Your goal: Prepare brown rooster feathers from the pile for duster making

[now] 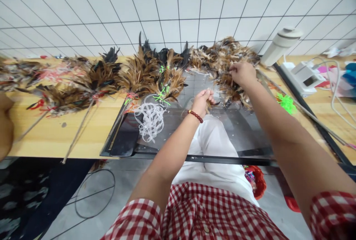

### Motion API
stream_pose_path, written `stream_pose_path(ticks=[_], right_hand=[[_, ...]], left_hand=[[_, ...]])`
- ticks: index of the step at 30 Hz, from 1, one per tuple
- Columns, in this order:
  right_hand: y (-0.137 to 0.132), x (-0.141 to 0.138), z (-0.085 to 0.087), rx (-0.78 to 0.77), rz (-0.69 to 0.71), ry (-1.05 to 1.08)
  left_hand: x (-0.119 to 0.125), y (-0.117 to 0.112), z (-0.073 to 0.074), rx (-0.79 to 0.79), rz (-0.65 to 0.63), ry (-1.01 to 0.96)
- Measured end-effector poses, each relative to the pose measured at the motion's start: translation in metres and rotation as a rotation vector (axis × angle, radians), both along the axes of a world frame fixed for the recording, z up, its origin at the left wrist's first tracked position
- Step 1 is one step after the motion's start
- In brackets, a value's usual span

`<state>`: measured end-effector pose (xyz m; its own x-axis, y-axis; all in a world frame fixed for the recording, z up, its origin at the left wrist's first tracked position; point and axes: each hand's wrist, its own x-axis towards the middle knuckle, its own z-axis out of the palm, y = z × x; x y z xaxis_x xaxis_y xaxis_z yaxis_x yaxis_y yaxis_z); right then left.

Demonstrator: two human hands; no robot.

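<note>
My left hand point(202, 103), with a dark red bead bracelet point(195, 116) at its wrist, is closed on a small bunch of brown feathers point(211, 104) over the glass panel point(244, 127). Farther right, my right hand point(244, 74) reaches to a large heap of loose brown feathers point(222, 55). Its fingers are pinched together at the heap, and what lies between them is too small to make out. Tied feather bunches point(141, 67) with bright green strands stand left of the heap. A tangle of clear, whitish strips point(150, 119) lies nearer the front.
A black phone point(125, 134) lies at the panel's left edge. Feathered sticks point(79, 130) rest on the wooden table point(97, 142) beside a person's arm point(5, 125). At right are a white bottle point(280, 45), a power adapter point(307, 77) and a green tuft point(286, 103). Below sits a red basket point(260, 182).
</note>
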<state>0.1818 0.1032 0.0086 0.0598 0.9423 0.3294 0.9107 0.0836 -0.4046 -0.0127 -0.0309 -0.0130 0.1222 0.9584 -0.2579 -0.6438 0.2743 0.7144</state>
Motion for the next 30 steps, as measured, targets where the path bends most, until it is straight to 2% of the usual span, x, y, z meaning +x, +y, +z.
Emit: stream_pose_path(ticks=[3, 6, 8, 10, 14, 16, 19, 24, 27, 30], right_hand=[[-0.002, -0.001, 0.001, -0.055, 0.004, -0.222], [-0.021, -0.002, 0.002, 0.066, 0.067, -0.240], [-0.039, -0.007, 0.000, 0.176, 0.142, -0.141], [-0.061, -0.018, -0.005, 0.207, 0.224, 0.002], [-0.101, -0.044, -0.019, 0.078, 0.379, 0.313], [-0.113, -0.051, -0.024, 0.027, 0.439, 0.363], [-0.120, -0.054, -0.027, 0.007, 0.467, 0.239], [-0.123, -0.052, -0.021, -0.009, 0.448, -0.032], [-0.126, -0.051, -0.016, -0.012, 0.421, -0.197], [-0.123, -0.041, -0.013, -0.031, 0.308, -0.328]], left_hand=[[0.000, 0.001, -0.001, -0.006, 0.023, -0.017], [0.002, 0.002, -0.003, -0.013, 0.034, -0.020], [0.005, 0.004, -0.005, 0.004, 0.060, -0.029], [0.007, 0.006, -0.008, 0.006, 0.108, -0.041], [0.006, 0.010, -0.012, -0.021, 0.162, -0.055], [0.004, 0.011, -0.010, -0.028, 0.176, -0.071], [0.001, 0.010, -0.008, -0.027, 0.167, -0.085], [0.001, 0.008, -0.007, 0.017, 0.056, -0.039], [-0.002, 0.009, -0.007, -0.009, 0.089, -0.067], [-0.008, 0.009, -0.004, -0.028, 0.135, -0.141]])
